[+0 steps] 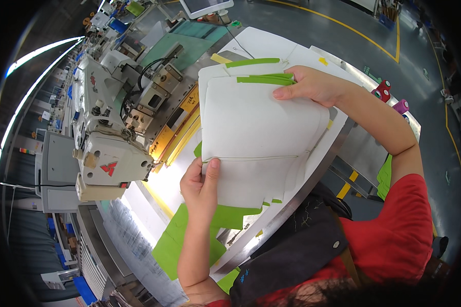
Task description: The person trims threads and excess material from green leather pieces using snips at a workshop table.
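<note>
My left hand [200, 184] grips the left edge of a stack of white panels [258, 120] with green strips along the top, thumb on the face by a thin seam line. My right hand [307, 87] holds the stack's top right corner, thumb on top beside the folded green strips [261, 79]. The panels are raised at a slant over the work surface and hide part of it. Green pieces [184, 240] lie beneath and below them, near my left forearm. Just left of the stack stands an industrial sewing machine [107, 163] with a yellow plate [164, 138] along its bed.
A green mat [184, 46] and a monitor [200, 5] are behind the machine. Red and pink thread cones [400, 107] stand at the right table edge [338, 133]. A grey cabinet [56, 163] is at left. More green pieces [384, 176] hang at right, beside the floor aisle.
</note>
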`<act>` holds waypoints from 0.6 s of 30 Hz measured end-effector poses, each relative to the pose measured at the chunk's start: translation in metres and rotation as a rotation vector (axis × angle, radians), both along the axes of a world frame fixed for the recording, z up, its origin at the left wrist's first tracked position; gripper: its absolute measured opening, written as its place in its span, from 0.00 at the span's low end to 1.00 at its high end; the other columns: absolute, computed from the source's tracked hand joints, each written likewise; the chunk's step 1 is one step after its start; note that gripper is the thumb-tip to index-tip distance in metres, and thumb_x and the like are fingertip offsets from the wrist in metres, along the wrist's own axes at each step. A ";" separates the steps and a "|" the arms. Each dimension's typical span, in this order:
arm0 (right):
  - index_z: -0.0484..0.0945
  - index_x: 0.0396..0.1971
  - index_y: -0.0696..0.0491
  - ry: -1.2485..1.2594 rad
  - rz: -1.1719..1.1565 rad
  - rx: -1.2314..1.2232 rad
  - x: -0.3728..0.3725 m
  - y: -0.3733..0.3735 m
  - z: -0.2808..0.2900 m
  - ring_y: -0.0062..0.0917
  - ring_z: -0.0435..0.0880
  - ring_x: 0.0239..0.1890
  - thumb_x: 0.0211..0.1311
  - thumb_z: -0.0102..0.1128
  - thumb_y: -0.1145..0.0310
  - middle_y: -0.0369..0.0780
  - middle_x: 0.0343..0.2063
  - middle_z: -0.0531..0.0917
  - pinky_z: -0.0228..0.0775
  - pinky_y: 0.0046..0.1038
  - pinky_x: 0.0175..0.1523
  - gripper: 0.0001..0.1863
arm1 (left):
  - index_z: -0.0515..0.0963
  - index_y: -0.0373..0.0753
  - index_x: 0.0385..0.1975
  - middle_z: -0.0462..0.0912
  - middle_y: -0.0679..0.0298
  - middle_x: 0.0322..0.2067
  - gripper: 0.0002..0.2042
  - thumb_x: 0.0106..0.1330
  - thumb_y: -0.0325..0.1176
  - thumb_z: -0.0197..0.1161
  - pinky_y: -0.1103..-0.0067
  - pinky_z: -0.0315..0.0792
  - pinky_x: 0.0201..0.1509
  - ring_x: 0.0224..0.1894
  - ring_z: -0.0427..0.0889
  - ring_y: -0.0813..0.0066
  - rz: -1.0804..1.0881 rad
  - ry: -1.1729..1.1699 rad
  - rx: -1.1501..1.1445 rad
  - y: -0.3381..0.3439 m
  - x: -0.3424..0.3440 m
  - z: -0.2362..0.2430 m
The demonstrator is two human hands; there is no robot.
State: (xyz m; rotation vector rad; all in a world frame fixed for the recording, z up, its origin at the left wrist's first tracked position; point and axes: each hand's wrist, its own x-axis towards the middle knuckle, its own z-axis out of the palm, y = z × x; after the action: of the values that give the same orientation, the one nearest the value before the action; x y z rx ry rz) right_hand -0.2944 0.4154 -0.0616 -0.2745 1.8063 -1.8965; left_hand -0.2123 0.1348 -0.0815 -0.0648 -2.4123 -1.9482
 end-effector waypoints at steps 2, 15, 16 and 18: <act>0.67 0.48 0.63 0.030 -0.004 0.006 0.000 0.000 -0.001 0.23 0.77 0.41 0.51 0.62 0.65 0.45 0.42 0.76 0.71 0.23 0.46 0.26 | 0.75 0.33 0.34 0.70 0.76 0.21 0.11 0.63 0.36 0.56 0.91 0.56 0.25 0.22 0.60 0.91 -0.039 0.001 -0.017 -0.001 -0.001 -0.001; 0.68 0.47 0.63 0.010 -0.023 -0.025 0.001 0.002 -0.003 0.22 0.77 0.41 0.52 0.62 0.66 0.43 0.43 0.76 0.71 0.24 0.47 0.25 | 0.74 0.33 0.36 0.66 0.77 0.22 0.12 0.67 0.35 0.48 0.91 0.54 0.28 0.24 0.58 0.90 -0.056 0.039 -0.139 0.000 -0.001 0.001; 0.68 0.48 0.62 -0.004 -0.018 -0.020 0.001 0.001 -0.003 0.22 0.77 0.42 0.52 0.62 0.66 0.43 0.43 0.76 0.71 0.25 0.47 0.25 | 0.73 0.32 0.39 0.68 0.76 0.23 0.12 0.67 0.35 0.48 0.91 0.56 0.29 0.25 0.59 0.90 -0.054 0.025 -0.108 -0.001 -0.001 0.000; 0.68 0.48 0.62 -0.016 -0.012 -0.015 0.002 0.001 -0.002 0.22 0.77 0.42 0.52 0.62 0.66 0.42 0.43 0.76 0.70 0.25 0.47 0.25 | 0.73 0.32 0.42 0.71 0.75 0.25 0.13 0.67 0.34 0.48 0.91 0.58 0.31 0.26 0.61 0.90 -0.051 0.014 -0.079 -0.001 0.000 0.000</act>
State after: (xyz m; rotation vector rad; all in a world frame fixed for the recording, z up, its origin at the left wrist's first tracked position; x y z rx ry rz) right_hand -0.2927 0.4162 -0.0633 -0.2533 1.7881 -1.9159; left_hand -0.2127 0.1336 -0.0813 -0.1428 -2.5026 -1.8655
